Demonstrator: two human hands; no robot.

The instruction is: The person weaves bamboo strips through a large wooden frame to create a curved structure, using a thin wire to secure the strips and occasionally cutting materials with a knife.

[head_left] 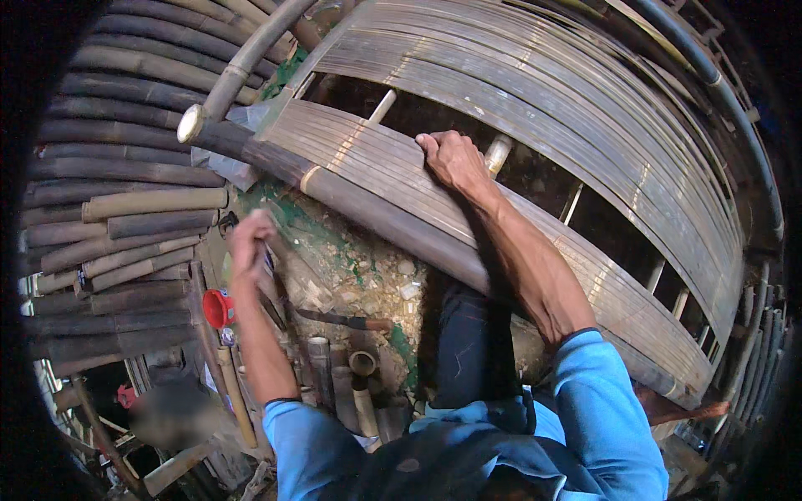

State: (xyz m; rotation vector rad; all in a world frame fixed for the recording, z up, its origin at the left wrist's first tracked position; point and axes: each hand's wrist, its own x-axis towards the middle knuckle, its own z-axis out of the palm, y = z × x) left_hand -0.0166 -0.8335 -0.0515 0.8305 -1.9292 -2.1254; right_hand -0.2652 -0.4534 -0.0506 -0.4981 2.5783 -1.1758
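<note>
A large bamboo bench or bed frame [535, 63] fills the upper right, its top made of long, thin slats. A dark gap runs along it, crossed by pale rungs [499, 155]. At this gap my right hand [455, 159] is closed over the edge of the near band of bamboo slats [384, 167]. My left hand [253, 236] is raised at the left, away from the frame and blurred by motion. Its fingers look curled, but what they hold, if anything, cannot be made out. A thick dark bamboo pole [376, 213] forms the near edge of the frame.
Many dark bamboo poles [125, 175] lie stacked at the left. A red funnel-like cup [219, 309] stands near my left forearm. On the littered ground lies a curved blade with a wooden handle [368, 323]. Cut bamboo tubes [362, 363] stand near me.
</note>
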